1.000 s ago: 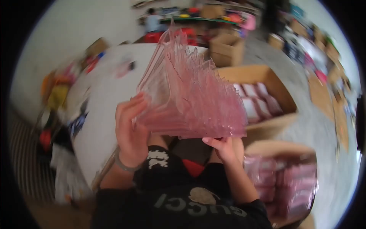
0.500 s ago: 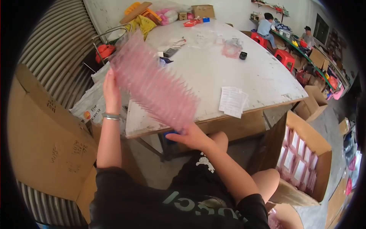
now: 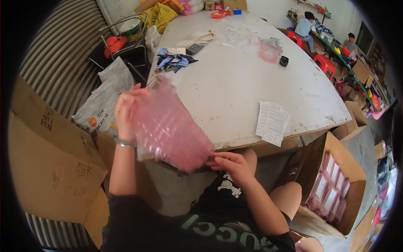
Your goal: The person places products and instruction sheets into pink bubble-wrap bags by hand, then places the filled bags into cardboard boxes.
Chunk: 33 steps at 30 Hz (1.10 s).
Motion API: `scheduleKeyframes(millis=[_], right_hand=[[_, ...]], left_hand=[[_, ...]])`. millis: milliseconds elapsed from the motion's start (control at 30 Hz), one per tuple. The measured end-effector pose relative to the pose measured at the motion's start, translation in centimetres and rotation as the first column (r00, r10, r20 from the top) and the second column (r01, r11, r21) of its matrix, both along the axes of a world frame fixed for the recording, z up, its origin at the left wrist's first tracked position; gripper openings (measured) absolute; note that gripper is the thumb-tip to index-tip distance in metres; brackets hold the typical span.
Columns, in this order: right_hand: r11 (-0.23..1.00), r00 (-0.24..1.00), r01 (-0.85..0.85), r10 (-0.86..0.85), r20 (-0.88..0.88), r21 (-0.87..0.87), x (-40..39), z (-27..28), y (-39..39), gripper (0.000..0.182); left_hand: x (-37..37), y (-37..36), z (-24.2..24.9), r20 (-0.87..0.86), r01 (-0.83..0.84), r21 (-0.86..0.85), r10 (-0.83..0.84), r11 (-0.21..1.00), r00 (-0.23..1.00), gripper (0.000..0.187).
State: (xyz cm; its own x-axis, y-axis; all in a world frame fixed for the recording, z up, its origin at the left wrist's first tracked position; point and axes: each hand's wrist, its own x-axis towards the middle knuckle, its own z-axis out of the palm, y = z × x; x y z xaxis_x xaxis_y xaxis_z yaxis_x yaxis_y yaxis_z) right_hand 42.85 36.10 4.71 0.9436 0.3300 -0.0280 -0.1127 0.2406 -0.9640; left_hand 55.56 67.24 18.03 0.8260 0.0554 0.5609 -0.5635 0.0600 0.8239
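A long stack of thin pink translucent plastic pieces (image 3: pixel 174 130) slants over the near left edge of the white table (image 3: pixel 226 84), blurred by motion. At its upper left side, my left hand (image 3: pixel 128 109) is closed on it, a bracelet at the wrist. The fingers of my right hand (image 3: pixel 231 166) pinch its lower right end. Printed paper sheets (image 3: pixel 272 124) lie overlapped near the table's front edge. Blue patterned cloth (image 3: pixel 172 60) rests beyond the stack.
An open carton (image 3: pixel 352 168) with pink packets stands at the right. Large cardboard (image 3: pixel 50 155) is at the left, beside a white sack (image 3: pixel 100 105) and a metal-framed chair (image 3: pixel 121 38). Two people (image 3: pixel 304 29) sit at a green-edged bench. A black round item (image 3: pixel 284 61) lies on the table.
The pink stack has come lower and nearer my body, its pieces now more closely packed. My left hand has moved down with it. The view has shifted slightly, showing the blue cloth more fully.
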Motion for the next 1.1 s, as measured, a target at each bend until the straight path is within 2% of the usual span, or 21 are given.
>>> scheduleKeyframes(millis=[33,133,167,233,333,400,467,533,600,633,700,800,833,900,933,1000,1033,1067,1100], right_hand=[[0.984,0.967,0.028,0.018,-0.254,0.174,-0.7,0.7,0.0,0.044],[0.950,0.891,0.115,0.030,-0.452,0.290,-1.7,1.3,1.7,0.049],[0.930,0.853,0.162,0.037,-0.520,0.331,-1.9,1.2,2.2,0.052],[0.901,0.834,0.162,0.093,-0.543,0.403,-1.5,0.9,2.9,0.056],[0.886,0.823,0.153,0.131,-0.553,0.437,-1.2,2.2,4.6,0.059],[0.865,0.817,0.153,0.162,-0.553,0.479,0.8,3.3,6.8,0.057],[0.813,0.820,0.120,0.243,-0.518,0.570,4.3,5.0,8.3,0.075],[0.792,0.849,0.161,0.194,-0.492,0.589,8.8,3.4,11.8,0.086],[0.804,0.868,0.144,0.178,-0.464,0.577,13.3,2.2,15.1,0.081],[0.858,0.874,0.002,0.249,-0.418,0.514,15.1,1.9,15.3,0.077],[0.891,0.844,-0.281,0.406,-0.350,0.357,17.4,1.4,15.3,0.069],[0.856,0.853,-0.507,0.480,-0.206,-0.104,14.3,4.5,11.0,0.053],[0.870,0.871,-0.483,0.467,-0.153,-0.092,12.4,4.7,8.7,0.049],[0.921,0.926,-0.377,0.374,-0.057,-0.098,7.6,4.7,2.7,0.041],[0.955,0.962,-0.269,0.274,0.022,-0.124,5.4,4.6,-1.1,0.037],[0.983,0.987,-0.003,0.032,0.157,-0.181,-0.3,4.3,-8.7,0.031],[0.980,0.981,0.192,-0.189,0.049,-0.048,-3.6,4.2,-12.2,0.030],[0.871,0.873,0.474,-0.446,0.197,-0.131,-7.0,3.4,-15.9,0.030],[0.669,0.735,0.676,-0.638,0.228,-0.309,-11.8,5.1,-19.2,0.026]], left_hand=[[-0.4,-0.9,0.0,0.062,0.061,0.063,-0.065,0.996,0.996,0.018],[-1.1,-1.2,-0.5,0.185,-0.012,0.167,-0.020,0.986,0.982,0.011],[-1.4,-1.3,-0.2,0.131,-0.022,0.178,-0.002,0.984,0.991,0.011],[-2.2,-2.4,1.3,0.020,-0.028,0.197,0.025,0.980,0.999,0.015],[-1.8,-2.8,4.0,-0.121,0.032,0.370,0.014,0.929,0.992,0.025],[0.4,-1.6,5.8,-0.152,0.094,0.496,-0.021,0.863,0.988,0.030],[4.5,0.6,7.4,-0.225,0.129,0.593,0.010,0.795,0.974,0.035],[9.1,3.0,9.1,-0.336,0.161,0.665,0.100,0.729,0.936,0.039],[12.6,4.1,10.6,-0.496,0.271,0.594,0.080,0.757,0.865,0.043],[13.8,4.3,11.2,-0.574,0.326,0.557,0.070,0.764,0.816,0.045],[15.1,4.3,11.8,-0.487,0.333,0.685,0.068,0.649,0.871,0.047],[15.6,6.3,11.8,-0.388,0.320,0.802,0.032,0.505,0.921,0.050],[16.0,6.3,11.4,-0.362,0.327,0.822,-0.016,0.466,0.932,0.051],[14.7,5.5,11.2,-0.380,0.340,0.794,-0.026,0.504,0.925,0.050],[15.0,5.8,11.4,-0.336,0.342,0.830,-0.094,0.441,0.937,0.051],[13.9,3.1,11.4,-0.355,0.361,0.790,-0.109,0.496,0.928,0.051],[14.1,1.6,10.9,-0.323,0.343,0.806,-0.128,0.481,0.938,0.051],[13.8,0.4,10.5,-0.275,0.304,0.833,-0.130,0.462,0.953,0.050],[13.8,-1.3,9.8,-0.214,0.251,0.862,-0.134,0.440,0.968,0.050]])
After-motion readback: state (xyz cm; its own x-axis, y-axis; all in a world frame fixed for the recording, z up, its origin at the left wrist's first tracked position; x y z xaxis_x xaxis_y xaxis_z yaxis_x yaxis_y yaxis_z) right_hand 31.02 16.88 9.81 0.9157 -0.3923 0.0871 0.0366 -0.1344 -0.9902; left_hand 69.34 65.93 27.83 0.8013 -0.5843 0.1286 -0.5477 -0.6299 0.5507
